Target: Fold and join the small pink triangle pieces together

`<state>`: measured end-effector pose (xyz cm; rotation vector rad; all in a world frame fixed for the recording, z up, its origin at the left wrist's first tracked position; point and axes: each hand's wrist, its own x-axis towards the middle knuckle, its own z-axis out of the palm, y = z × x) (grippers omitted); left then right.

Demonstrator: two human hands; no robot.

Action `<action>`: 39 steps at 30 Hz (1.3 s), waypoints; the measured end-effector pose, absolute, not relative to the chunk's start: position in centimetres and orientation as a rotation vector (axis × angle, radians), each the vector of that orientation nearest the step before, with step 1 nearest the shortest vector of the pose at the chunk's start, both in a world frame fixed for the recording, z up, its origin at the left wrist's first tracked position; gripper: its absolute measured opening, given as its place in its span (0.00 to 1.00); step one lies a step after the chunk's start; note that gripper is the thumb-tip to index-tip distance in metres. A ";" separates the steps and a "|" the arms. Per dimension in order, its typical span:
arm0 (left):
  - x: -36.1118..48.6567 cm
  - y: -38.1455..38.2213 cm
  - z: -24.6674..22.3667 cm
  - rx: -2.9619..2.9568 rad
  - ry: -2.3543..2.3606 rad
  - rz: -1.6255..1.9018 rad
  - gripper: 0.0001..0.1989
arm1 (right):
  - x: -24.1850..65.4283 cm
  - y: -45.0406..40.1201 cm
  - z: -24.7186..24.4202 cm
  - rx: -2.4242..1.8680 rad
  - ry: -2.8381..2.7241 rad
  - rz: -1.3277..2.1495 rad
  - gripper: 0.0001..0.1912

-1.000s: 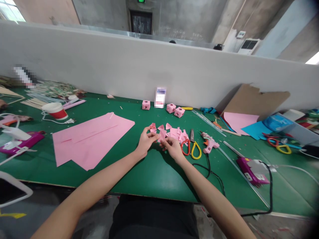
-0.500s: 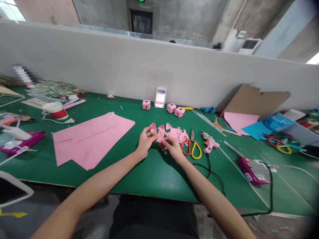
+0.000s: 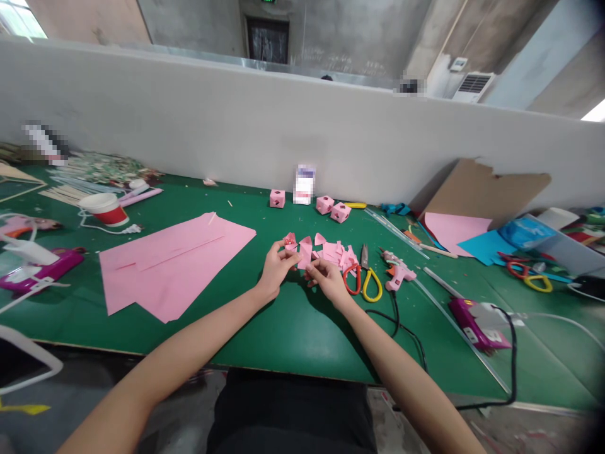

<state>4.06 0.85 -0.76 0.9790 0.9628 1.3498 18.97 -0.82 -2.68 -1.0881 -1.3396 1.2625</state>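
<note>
Between my two hands a small folded piece of pink paper (image 3: 305,253) is pinched. My left hand (image 3: 275,271) grips its left side, and my right hand (image 3: 328,277) holds its lower right edge. Just behind the fingers lie small cut pink pieces (image 3: 334,253). Red-and-yellow-handled scissors (image 3: 372,285) rest right of my right hand, with a pink glue gun (image 3: 399,271) beyond them. Farther back stand a pink paper cube (image 3: 277,199) and two more pink cubes (image 3: 324,205). Large pink sheets (image 3: 165,271) lie to the left.
A paper cup (image 3: 106,210) and sticks (image 3: 101,169) are at the back left. Purple power strips (image 3: 477,328) with cables lie at both sides. Cardboard (image 3: 482,189) leans on the grey partition (image 3: 212,113) at right, near a second pair of scissors (image 3: 537,283).
</note>
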 end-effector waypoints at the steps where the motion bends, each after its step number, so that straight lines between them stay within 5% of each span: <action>1: 4.0 0.9 -0.8 0.982 0.959 1.348 0.25 | 19.0 -0.8 -2.6 -1.088 -1.335 1.273 0.21; 29: 3.8 0.8 -0.5 0.933 0.558 0.952 0.26 | 19.2 -1.6 -1.8 -0.956 -1.209 1.640 0.20; 39: 3.7 1.4 -0.8 0.864 0.685 1.127 0.26 | 19.3 -0.9 -2.0 -1.061 -1.281 1.446 0.22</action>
